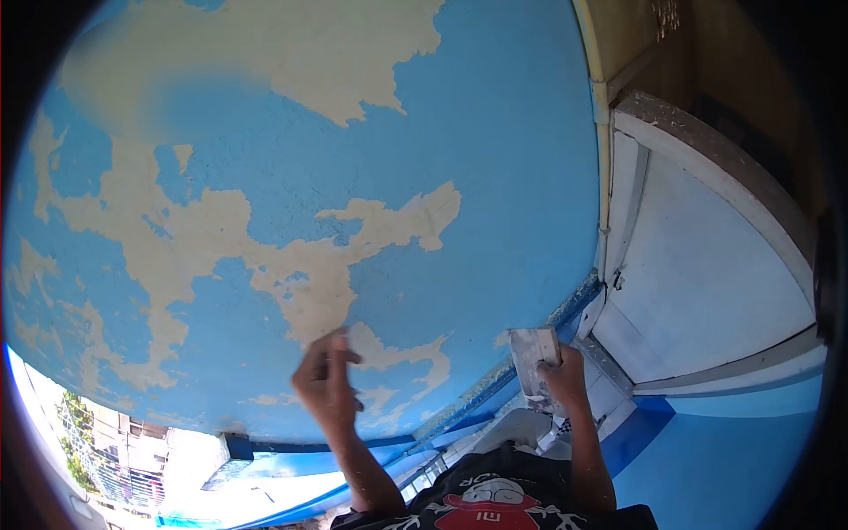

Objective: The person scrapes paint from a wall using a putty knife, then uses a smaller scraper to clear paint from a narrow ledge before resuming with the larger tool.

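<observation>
My left hand (328, 382) is raised in front of the wall (495, 177), close to a beige patch (314, 300) in the blue paint. Its fingers are curled and a little blurred; whatever they hold, if anything, cannot be made out. Lower on the right, my right hand (566, 378) grips a flat rectangular board (531, 360). The board is greyish white with smears on its face and a paler strip along one edge. My thumb lies over its face, and the other fingers are mostly hidden behind it.
A yellowish pipe (603, 177) runs down the wall's right edge beside a white door panel (698, 256) in a worn frame. A ledge (481, 389) follows the wall's lower side. A grey chair-like shape (517, 430) stands near my body. Bright outdoor space shows at lower left.
</observation>
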Motion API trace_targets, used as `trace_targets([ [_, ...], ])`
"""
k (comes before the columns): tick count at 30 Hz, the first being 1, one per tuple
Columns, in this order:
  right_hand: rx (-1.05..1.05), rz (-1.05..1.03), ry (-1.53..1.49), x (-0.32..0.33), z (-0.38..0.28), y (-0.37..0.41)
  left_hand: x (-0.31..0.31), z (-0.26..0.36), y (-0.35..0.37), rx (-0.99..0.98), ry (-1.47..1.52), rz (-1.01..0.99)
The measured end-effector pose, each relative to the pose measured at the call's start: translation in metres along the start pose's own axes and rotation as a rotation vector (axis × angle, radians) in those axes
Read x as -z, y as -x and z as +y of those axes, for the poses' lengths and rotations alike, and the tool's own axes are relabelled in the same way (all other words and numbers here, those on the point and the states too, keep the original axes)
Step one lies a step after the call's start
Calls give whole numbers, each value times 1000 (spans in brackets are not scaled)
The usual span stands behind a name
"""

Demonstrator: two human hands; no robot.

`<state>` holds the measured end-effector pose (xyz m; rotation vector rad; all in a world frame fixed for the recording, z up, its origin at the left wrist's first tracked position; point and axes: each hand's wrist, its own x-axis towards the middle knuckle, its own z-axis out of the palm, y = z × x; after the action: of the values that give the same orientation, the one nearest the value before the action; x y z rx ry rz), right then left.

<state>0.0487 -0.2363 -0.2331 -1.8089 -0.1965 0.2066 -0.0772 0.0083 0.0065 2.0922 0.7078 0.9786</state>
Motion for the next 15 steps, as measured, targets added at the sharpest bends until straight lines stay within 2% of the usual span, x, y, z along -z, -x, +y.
trace_targets([
  [1,-72,-71,-202,6,-2,-4,20,3,-5,-56,-29,187],
  [5,43,-95,-298,18,-52,-22,98,2,-20,-185,-345,807],
  [7,102,-153,-293,22,-89,-35,141,-4,-27,-184,-610,1020],
  [9,342,-36,-344,22,-121,-49,185,-16,-28,-45,-676,1206],
  [10,355,-82,-324,26,-137,-57,197,-20,-25,-10,-562,1226],
  [11,438,-70,-335,28,-153,-66,210,-29,-24,88,-586,1217],
  [13,542,-102,-339,31,-180,-84,230,-44,-26,251,-530,1071],
  [14,598,-89,-251,33,-189,-95,253,-69,-29,259,-510,955],
  [15,655,-72,-166,33,-198,-105,281,-92,-29,422,-356,758],
])
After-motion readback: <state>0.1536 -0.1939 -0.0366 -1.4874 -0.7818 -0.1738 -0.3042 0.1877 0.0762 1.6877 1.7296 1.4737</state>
